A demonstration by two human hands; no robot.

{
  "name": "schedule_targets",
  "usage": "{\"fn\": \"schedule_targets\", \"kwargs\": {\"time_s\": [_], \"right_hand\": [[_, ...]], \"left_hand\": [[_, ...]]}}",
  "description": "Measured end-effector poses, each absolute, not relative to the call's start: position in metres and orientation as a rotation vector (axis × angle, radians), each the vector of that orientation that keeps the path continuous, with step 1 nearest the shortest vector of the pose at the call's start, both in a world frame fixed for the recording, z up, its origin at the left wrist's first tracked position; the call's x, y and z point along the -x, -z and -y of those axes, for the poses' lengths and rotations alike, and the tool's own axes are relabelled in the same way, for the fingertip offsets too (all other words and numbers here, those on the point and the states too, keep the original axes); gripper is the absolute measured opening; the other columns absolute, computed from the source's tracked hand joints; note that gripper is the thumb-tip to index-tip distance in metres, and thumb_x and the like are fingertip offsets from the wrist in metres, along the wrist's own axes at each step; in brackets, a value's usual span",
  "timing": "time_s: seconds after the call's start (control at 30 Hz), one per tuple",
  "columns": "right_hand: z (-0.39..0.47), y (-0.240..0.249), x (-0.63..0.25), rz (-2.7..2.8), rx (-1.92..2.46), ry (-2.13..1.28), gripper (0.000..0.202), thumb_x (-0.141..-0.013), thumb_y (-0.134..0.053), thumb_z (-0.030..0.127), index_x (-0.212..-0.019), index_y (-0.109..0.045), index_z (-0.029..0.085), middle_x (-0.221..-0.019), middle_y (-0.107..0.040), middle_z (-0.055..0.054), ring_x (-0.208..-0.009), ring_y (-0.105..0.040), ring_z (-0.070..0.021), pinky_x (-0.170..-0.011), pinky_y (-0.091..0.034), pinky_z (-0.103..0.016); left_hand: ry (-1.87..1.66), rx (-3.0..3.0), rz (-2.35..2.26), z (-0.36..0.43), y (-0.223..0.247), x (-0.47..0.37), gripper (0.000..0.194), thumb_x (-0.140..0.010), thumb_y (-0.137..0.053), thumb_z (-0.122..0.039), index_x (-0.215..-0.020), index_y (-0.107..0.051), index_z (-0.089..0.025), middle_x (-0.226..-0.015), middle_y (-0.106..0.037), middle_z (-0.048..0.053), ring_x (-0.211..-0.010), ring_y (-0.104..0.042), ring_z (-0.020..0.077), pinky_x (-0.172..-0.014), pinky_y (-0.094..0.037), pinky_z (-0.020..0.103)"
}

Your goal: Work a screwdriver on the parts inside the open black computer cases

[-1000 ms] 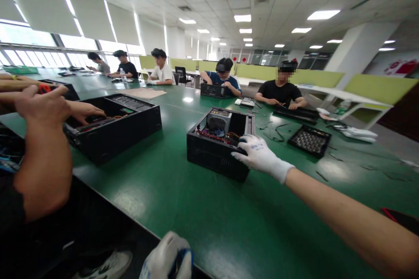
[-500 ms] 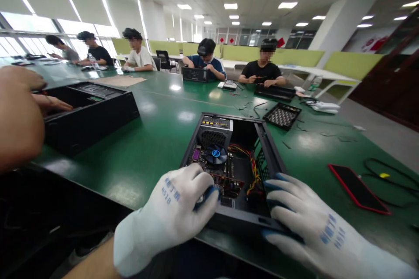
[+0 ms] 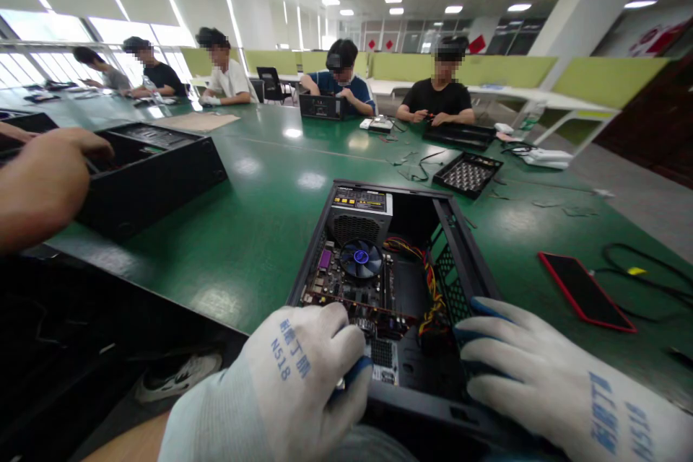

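An open computer case (image 3: 419,404) lies on the table edge in front of me, with a power supply (image 3: 360,220), a cooling fan (image 3: 362,258), a motherboard (image 3: 319,281) and coloured cables (image 3: 430,285) inside. My left hand (image 3: 308,368), in a white glove with blue fingertips, is over the case's near left corner. Its fingers are curled together around something small with a shiny bit showing, mostly hidden. Gloved alike, my right hand (image 3: 530,361) rests its outstretched, spread fingers against the case's right side wall.
Right of the case lie a red-edged black phone (image 3: 585,289) and a black cable (image 3: 644,260). Beyond it are a black tray (image 3: 468,175) and loose cables. At left, a co-worker's arm (image 3: 48,180) reaches into another black case (image 3: 162,180). Several people sit across the green table (image 3: 260,231).
The view has shifted slightly, and the case shows more of its interior. My left hand stays closed near the corner; my right hand stays along the side wall. The co-worker's arm has moved.
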State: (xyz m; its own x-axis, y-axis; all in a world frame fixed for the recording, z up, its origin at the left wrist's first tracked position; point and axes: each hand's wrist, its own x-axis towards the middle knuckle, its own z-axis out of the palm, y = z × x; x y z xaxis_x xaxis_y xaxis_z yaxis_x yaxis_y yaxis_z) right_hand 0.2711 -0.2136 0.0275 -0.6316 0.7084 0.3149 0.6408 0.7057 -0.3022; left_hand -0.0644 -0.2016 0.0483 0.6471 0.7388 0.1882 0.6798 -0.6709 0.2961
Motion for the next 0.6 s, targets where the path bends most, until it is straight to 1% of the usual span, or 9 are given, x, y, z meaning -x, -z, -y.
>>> {"fn": "schedule_targets", "kwargs": {"time_s": [0.07,0.1,0.17,0.23,0.33,0.4,0.47,0.53,0.6], "right_hand": [[0.192,-0.049,-0.262,2.783,0.96,-0.248,0.039,-0.085,-0.078,0.064,-0.114,-0.079,0.038,-0.122,-0.078,-0.006,-0.121,-0.07,-0.0323,-0.117,-0.047,-0.054],[0.179,-0.058,-0.255,2.824,0.998,-0.217,0.036,-0.09,-0.074,0.061,-0.116,-0.078,0.038,-0.123,-0.077,-0.006,-0.12,-0.069,-0.0312,-0.112,-0.051,-0.052],[0.15,-0.067,-0.238,2.818,1.079,-0.06,0.038,-0.096,-0.065,0.062,-0.113,-0.077,0.031,-0.117,-0.077,-0.01,-0.108,-0.071,-0.0317,-0.096,-0.056,-0.05],[0.123,-0.064,-0.218,2.867,1.123,0.119,0.043,-0.098,-0.063,0.063,-0.105,-0.077,0.023,-0.106,-0.076,-0.013,-0.096,-0.071,-0.0328,-0.086,-0.056,-0.049],[0.092,-0.049,-0.188,3.025,1.12,0.262,0.042,-0.097,-0.068,0.056,-0.108,-0.076,0.017,-0.103,-0.075,-0.015,-0.095,-0.071,-0.0337,-0.084,-0.053,-0.046],[0.08,-0.04,-0.17,3.139,1.119,0.278,0.042,-0.096,-0.071,0.053,-0.113,-0.076,0.015,-0.106,-0.077,-0.016,-0.098,-0.073,-0.0343,-0.085,-0.053,-0.044],[0.073,-0.033,-0.154,3.228,1.13,0.272,0.042,-0.094,-0.074,0.052,-0.111,-0.078,0.014,-0.105,-0.078,-0.017,-0.098,-0.074,-0.0345,-0.084,-0.053,-0.043],[0.07,-0.029,-0.141,3.273,1.143,0.274,0.033,-0.091,-0.078,0.045,-0.103,-0.081,0.014,-0.102,-0.08,-0.017,-0.095,-0.075,-0.0338,-0.081,-0.053,-0.041],[0.069,-0.026,-0.133,3.301,1.136,0.281,0.016,-0.093,-0.074,0.028,-0.096,-0.081,0.014,-0.099,-0.081,-0.017,-0.091,-0.076,-0.0314,-0.08,-0.052,-0.04]], "left_hand": [[-0.435,-2.657,-1.164,0.202,-0.048,0.065,0.016,-0.1,-0.051,-0.026,-0.085,-0.053,-0.024,-0.086,-0.061,0.002,-0.069,-0.057,0.0185,-0.06,-0.04,0.034],[-0.439,-2.657,-1.163,0.202,-0.048,0.066,0.015,-0.1,-0.051,-0.026,-0.085,-0.052,-0.024,-0.086,-0.061,0.002,-0.069,-0.056,0.0183,-0.06,-0.039,0.034],[-0.46,-2.666,-1.157,0.202,-0.047,0.066,0.015,-0.1,-0.052,-0.025,-0.086,-0.051,-0.025,-0.086,-0.06,0.0,-0.069,-0.055,0.0181,-0.06,-0.037,0.034],[-0.473,-2.678,-1.155,0.202,-0.046,0.067,0.015,-0.1,-0.052,-0.025,-0.085,-0.05,-0.025,-0.086,-0.06,-0.001,-0.069,-0.053,0.018,-0.06,-0.036,0.034],[-0.467,-2.684,-1.165,0.201,-0.045,0.067,0.016,-0.1,-0.053,-0.026,-0.084,-0.049,-0.025,-0.085,-0.059,-0.001,-0.068,-0.052,0.0178,-0.059,-0.035,0.035],[-0.468,-2.686,-1.178,0.201,-0.045,0.066,0.017,-0.1,-0.054,-0.026,-0.084,-0.049,-0.025,-0.085,-0.059,-0.001,-0.067,-0.051,0.0174,-0.058,-0.034,0.035],[-0.47,-2.685,-1.183,0.201,-0.045,0.066,0.017,-0.099,-0.054,-0.026,-0.083,-0.049,-0.025,-0.084,-0.058,-0.001,-0.066,-0.05,0.0171,-0.058,-0.033,0.035],[-0.475,-2.68,-1.188,0.201,-0.045,0.066,0.018,-0.099,-0.054,-0.026,-0.082,-0.049,-0.025,-0.083,-0.058,-0.001,-0.065,-0.05,0.0171,-0.058,-0.033,0.035],[-0.468,-2.671,-1.189,0.202,-0.045,0.066,0.018,-0.1,-0.054,-0.027,-0.082,-0.05,-0.025,-0.083,-0.058,-0.001,-0.065,-0.05,0.0173,-0.058,-0.034,0.035]]}}
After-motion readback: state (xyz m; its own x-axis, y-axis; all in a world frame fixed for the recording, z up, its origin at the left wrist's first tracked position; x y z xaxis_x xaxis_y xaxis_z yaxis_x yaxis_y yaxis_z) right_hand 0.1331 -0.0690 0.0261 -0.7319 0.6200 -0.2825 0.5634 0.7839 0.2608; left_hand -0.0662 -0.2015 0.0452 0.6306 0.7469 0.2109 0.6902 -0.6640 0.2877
